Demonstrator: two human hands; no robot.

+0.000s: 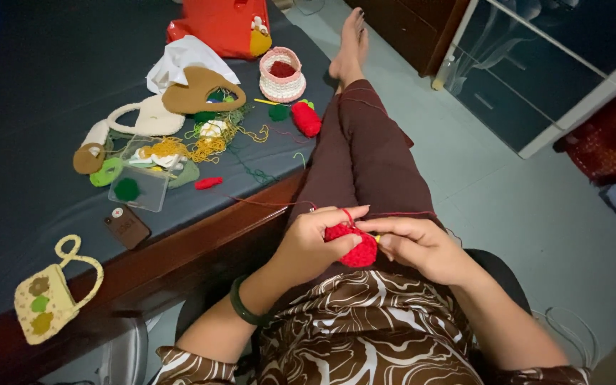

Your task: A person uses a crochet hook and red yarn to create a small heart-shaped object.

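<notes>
Sitting with 1 leg stretched out along the floor, the person works over their lap with both hands close together. The left hand [315,242] pinches a round red crochet piece [356,247] from the left, its fingers closed on the edge, a strand of red yarn [265,204] looped over the forefinger and running off to the left across the thigh. The right hand [415,246] is closed at the piece's right side, thumb and fingers touching it; a small yellow tip shows between them (too little of it to tell what it is). The piece sits just above the patterned brown shirt, between the 2 hands. A dark green bangle [242,308] circles the left wrist.

To the left is a bed [30,107] with a dark sheet and a wooden edge. Scattered on it are a red bag [215,25], a pink and white basket [281,75] with dark red inside, a red crochet strawberry [306,118], a tangle of yellow yarn [201,146], a clear box [140,189] with a green piece on it, a brown phone [127,227], and, nearer, a small cream bag [45,303] with flowers on its side.
</notes>
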